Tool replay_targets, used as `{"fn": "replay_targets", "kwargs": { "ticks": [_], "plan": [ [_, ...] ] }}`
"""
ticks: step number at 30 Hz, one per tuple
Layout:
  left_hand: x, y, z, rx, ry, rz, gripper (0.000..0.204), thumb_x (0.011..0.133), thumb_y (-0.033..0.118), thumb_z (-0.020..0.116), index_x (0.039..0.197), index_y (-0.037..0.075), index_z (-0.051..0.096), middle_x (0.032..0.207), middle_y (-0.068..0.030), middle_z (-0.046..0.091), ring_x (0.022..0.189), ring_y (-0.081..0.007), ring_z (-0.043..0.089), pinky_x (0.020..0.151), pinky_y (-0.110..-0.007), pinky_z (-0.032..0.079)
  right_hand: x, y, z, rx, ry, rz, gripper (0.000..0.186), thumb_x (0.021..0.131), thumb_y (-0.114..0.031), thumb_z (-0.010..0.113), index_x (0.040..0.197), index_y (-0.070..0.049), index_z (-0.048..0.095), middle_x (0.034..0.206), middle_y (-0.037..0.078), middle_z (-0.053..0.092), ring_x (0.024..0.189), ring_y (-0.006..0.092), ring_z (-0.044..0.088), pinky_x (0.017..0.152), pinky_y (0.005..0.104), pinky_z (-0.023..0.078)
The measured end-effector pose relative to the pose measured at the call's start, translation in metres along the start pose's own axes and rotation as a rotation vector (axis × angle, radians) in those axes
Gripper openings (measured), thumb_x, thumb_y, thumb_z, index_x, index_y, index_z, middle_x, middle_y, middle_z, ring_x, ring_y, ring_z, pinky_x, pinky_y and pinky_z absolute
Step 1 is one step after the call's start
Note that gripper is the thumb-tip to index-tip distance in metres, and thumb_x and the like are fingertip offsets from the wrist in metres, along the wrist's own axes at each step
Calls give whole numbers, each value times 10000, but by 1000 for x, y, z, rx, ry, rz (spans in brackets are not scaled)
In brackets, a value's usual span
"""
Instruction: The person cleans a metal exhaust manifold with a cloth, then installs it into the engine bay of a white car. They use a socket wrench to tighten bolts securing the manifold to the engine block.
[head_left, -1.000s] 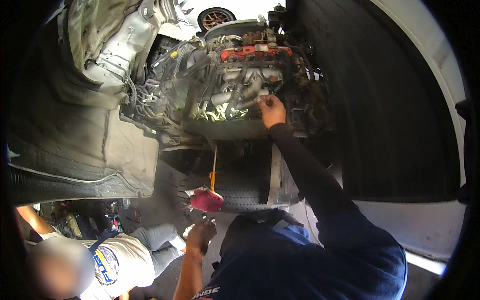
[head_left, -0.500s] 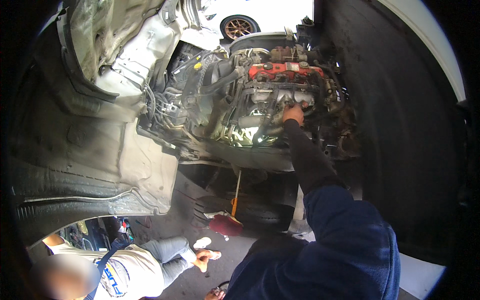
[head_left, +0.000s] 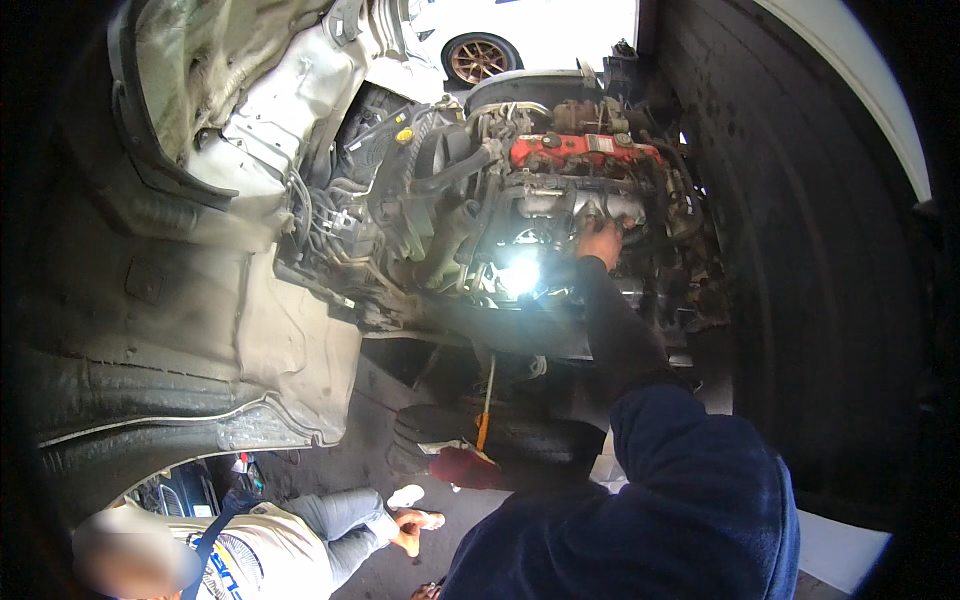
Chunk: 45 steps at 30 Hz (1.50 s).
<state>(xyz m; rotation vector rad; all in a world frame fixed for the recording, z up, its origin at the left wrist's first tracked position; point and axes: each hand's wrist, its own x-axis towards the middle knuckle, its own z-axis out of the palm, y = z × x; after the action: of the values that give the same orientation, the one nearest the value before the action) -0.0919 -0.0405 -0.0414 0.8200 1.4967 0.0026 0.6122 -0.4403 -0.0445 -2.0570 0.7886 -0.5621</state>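
My right hand [head_left: 600, 240] reaches into an engine with a red cover [head_left: 585, 150], fingers curled at the silver metal manifold [head_left: 545, 205]; what they grip is hidden. Just left of it and lower, a bright light [head_left: 520, 274] shines among hoses and pipes. My left hand [head_left: 425, 591] barely shows at the lower edge, its fingers mostly hidden. Below the engine stands a long tool with an orange handle [head_left: 483, 432], and a dark red cloth [head_left: 463, 466] lies by a tire [head_left: 545, 450].
A co-worker [head_left: 290, 540] lies or reclines at lower left, below tilted pale bodywork [head_left: 190, 330]. A dark vertical panel [head_left: 810, 300] closes off the right side. Assorted items [head_left: 180, 490] sit on the floor at left, and a white car [head_left: 540, 30] stands beyond the engine.
My right hand has moved deeper into the engine. The view has shifted, so the engine sits lower and further right. My left hand has nearly left the frame. The light among the pipes looks much brighter.
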Motion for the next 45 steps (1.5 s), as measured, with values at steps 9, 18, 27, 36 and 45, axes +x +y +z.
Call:
{"fn": "replay_targets", "kwargs": {
  "ticks": [9, 18, 27, 36, 45],
  "plan": [
    [23, 47, 21, 31, -91, 41, 278, 1044, 304, 496, 1076, 84, 664, 960, -93, 667, 799, -267, 653, 759, -434, 566, 1, 6, 13, 124, 115, -16, 298, 1047, -323, 642, 1141, -41, 662, 1226, 229, 629, 1177, 448, 596, 1000, 572, 496],
    [50, 91, 83, 37, -220, 91, 312, 1039, 325, 491, 1099, 78, 671, 987, -105, 684, 827, -283, 667, 775, -451, 571, 6, 16, 22, 41, 72, -36, 544, 984, -381, 729, 1346, 10, 621, 1337, 284, 623, 1271, 473, 574, 1074, 558, 474],
    [62, 114, 143, 42, -298, 92, 347, 1034, 347, 486, 1121, 72, 679, 1013, -116, 701, 855, -299, 682, 791, -468, 577, 15, 14, 19, 199, 113, 131, 493, 987, -478, 721, 1220, -47, 663, 1238, 221, 675, 1128, 441, 657, 968, 555, 507],
    [61, 114, 160, 53, -311, 95, 383, 1029, 369, 481, 1144, 66, 686, 1040, -128, 718, 883, -315, 697, 807, -485, 582, 23, 21, 14, 149, -17, 238, 593, 995, -590, 668, 1298, -80, 669, 1296, 169, 674, 1135, 414, 670, 966, 566, 521],
    [60, 107, 149, 57, -303, 97, 421, 1024, 390, 476, 1166, 59, 693, 1066, -140, 735, 911, -331, 711, 824, -502, 587, 12, 12, 9, 94, 23, 132, 674, 999, -621, 632, 1363, -55, 636, 1384, 209, 629, 1217, 423, 647, 998, 563, 524]
  ]
}}
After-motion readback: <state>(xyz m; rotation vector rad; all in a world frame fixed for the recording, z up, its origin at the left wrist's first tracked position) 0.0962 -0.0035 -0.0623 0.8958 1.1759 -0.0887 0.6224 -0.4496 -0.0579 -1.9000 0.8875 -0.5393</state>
